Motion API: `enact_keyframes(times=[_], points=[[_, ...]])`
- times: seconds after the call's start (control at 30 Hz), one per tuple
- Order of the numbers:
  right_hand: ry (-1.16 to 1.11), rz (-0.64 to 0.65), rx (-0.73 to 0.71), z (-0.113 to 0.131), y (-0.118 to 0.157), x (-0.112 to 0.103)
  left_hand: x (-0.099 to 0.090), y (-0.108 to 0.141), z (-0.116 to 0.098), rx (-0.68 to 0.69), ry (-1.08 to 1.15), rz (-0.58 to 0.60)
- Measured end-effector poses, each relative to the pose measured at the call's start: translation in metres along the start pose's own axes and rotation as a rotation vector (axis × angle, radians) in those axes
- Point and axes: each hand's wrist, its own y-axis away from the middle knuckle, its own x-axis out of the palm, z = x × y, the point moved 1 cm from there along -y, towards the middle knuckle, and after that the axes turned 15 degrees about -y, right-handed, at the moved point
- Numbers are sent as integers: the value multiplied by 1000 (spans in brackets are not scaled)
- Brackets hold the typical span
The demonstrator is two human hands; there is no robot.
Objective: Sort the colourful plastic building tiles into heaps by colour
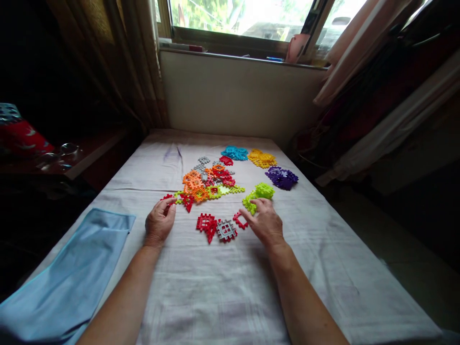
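Note:
My left hand [160,221] is at the left end of the mixed heap, its thumb and fingers pinched on a red interlocking building piece [166,197] that they partly hide. Just right of it lies a red triangular piece [187,202]. My right hand [265,221] reaches over the lime green pieces [264,190], thumb and fingers apart, fingertips at the pile's near edge. A red open square frame [240,220] lies by its thumb. Between my hands, nearer me, lie a grey square piece [226,230], a red square piece [205,222] and a red triangle [211,232].
Orange pieces [193,180] lie in the mixed heap with red, grey and lime ones. Behind are blue [235,153], yellow [262,158] and purple [282,178] piles. A folded light blue cloth [75,268] lies left on the cloth-covered table [215,297]. A wall and window stand beyond.

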Motion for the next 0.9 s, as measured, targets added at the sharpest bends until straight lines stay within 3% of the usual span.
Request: enact_keyframes(times=[0.13, 0.27, 0.47, 0.67, 0.77, 0.9], points=[[24, 285, 4, 19, 23, 2, 0, -1, 0, 14, -7, -14], [-48, 343, -90, 41, 28, 19, 2, -1, 2, 17, -9, -31], [-123, 359, -106, 75, 9, 58, 2, 0, 2, 66, -15, -55], [-373, 322, -135, 90, -14, 94, 1, 3, -3, 248, -68, -86], [-388, 230, -59, 80, -23, 95, 4, 8, -9, 363, -121, -5], [-185, 193, -15, 65, -32, 83, 9, 20, -24, 537, -265, 167]])
